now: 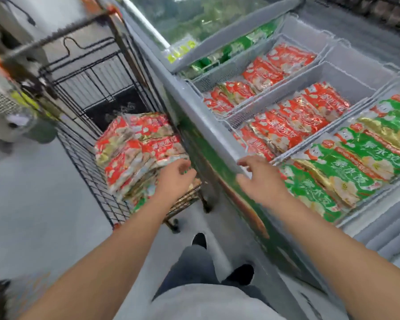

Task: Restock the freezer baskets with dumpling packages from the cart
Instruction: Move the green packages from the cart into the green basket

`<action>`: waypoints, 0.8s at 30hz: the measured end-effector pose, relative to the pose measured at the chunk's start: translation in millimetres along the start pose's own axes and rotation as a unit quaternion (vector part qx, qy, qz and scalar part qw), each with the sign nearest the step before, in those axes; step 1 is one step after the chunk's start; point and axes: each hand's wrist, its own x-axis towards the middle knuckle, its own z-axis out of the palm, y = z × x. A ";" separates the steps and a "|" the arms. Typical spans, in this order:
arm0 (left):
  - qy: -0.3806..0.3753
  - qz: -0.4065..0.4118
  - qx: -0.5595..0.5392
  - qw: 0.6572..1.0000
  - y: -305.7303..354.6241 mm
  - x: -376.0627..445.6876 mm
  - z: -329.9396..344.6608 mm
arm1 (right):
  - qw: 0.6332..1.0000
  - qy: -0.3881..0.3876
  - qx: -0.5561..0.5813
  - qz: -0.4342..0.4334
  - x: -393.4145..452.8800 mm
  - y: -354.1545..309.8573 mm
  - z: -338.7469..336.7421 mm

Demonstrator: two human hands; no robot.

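Two bare hands reach out. The left hand [174, 179] rests, fingers curled, on the red dumpling packages [136, 148] in the wire cart [83, 144]. The right hand [259, 176] hovers empty, fingers spread, at the freezer rim [208, 121].

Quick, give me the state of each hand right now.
Left hand: open, fingers curled onto the red packages in the cart, nothing lifted yet.
Right hand: open and empty, over the freezer rim.
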 end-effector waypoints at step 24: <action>-0.050 -0.344 -0.145 0.926 -246.5 115.2 -49.0 | 0.945 -0.300 -0.112 0.061 173.8 -92.5 227.4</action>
